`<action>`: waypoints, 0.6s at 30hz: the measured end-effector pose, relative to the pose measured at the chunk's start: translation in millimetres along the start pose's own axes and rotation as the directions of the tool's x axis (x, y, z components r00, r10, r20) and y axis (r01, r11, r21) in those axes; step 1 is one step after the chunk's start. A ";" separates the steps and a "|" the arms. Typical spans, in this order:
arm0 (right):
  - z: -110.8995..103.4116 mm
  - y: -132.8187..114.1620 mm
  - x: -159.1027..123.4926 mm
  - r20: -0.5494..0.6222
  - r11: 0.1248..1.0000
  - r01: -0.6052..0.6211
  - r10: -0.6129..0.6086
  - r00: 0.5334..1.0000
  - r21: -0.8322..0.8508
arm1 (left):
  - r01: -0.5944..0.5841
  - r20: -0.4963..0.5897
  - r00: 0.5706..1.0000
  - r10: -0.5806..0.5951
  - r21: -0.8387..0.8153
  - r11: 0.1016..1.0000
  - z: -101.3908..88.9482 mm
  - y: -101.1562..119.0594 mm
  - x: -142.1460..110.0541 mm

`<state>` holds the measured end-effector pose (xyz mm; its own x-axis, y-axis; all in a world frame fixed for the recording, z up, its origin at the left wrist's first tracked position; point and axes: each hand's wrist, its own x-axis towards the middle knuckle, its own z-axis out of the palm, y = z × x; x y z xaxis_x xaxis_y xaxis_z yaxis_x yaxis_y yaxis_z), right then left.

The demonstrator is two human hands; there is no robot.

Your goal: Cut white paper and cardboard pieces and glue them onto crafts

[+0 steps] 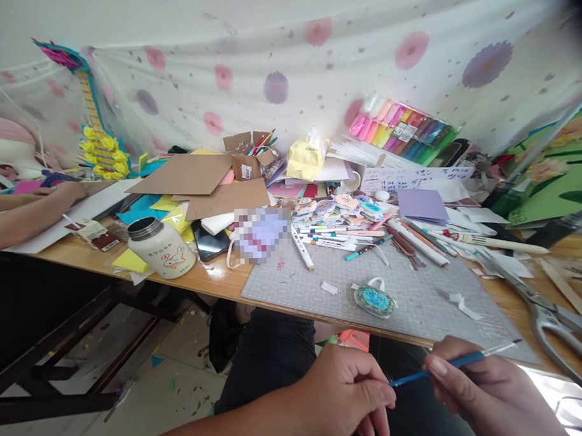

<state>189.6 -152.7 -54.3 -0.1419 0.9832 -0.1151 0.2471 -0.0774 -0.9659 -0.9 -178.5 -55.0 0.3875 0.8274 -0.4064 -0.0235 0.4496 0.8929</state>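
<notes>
My right hand (478, 383) pinches a thin blue paintbrush (461, 361) between thumb and forefinger, over my lap at the table's front edge. The brush has a pale section and a small dark tip pointing right. The thumb and fingers of my left hand (347, 394) are closed at the brush's other end. Beyond my hands, a small oval piece with a blue centre and a green speckled border (374, 299) lies on the grey cutting mat (293, 288). A white paper scrap (328, 287) is left of it.
Markers (330, 237) and a pile of cut-out pieces (341, 208) cover the mat's back. Large scissors (537, 305) lie at right. A white jar (162, 248), a phone (210, 240) and cardboard sheets (184, 175) are left. Another person's arm (30, 211) rests far left.
</notes>
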 end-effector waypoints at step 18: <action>6.4 3.6 3.4 0.432 0.981 0.182 -0.196 0.880 0.075 | -0.018 0.221 0.972 0.074 -0.248 0.969 -12.4 -4.3 5.5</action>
<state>183.9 -150.7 -59.6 -0.5871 0.8094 -0.0121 0.1448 0.0903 -0.9853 -10.0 -171.7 -63.5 0.5788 0.7637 -0.2859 -0.2584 0.5043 0.8240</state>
